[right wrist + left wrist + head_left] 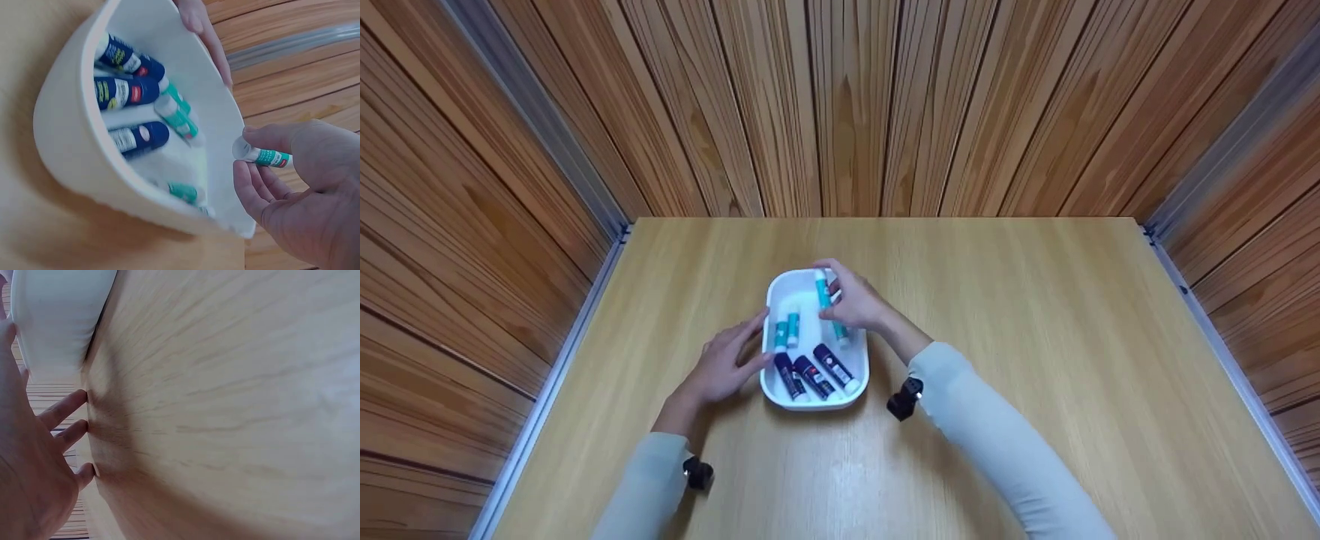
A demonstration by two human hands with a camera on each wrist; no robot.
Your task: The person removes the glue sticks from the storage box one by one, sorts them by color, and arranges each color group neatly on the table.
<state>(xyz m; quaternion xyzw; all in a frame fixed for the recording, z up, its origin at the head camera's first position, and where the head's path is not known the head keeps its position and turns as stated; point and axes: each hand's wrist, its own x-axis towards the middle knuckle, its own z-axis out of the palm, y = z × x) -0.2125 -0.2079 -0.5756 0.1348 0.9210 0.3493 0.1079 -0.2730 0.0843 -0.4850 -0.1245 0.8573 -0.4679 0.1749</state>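
Note:
A white plastic bin [797, 279] stands on the table with several glue sticks inside. Three dark blue glue sticks [834, 367] lie at its near end. Two small teal glue sticks [793, 329] are along its left side, and another teal glue stick [841, 333] lies at the right side. My right hand [857, 301] pinches a teal and white glue stick [273, 158] between thumb and fingers, above the bin's far right part. My left hand [725, 361] rests against the bin's left side with fingers spread; in the left wrist view, some fingertips [82, 395] touch the table.
The wooden table [1035, 337] spreads around the bin. Wood-plank walls [847, 105] rise at the back and both sides, with grey metal strips [551, 427] along the table's side edges.

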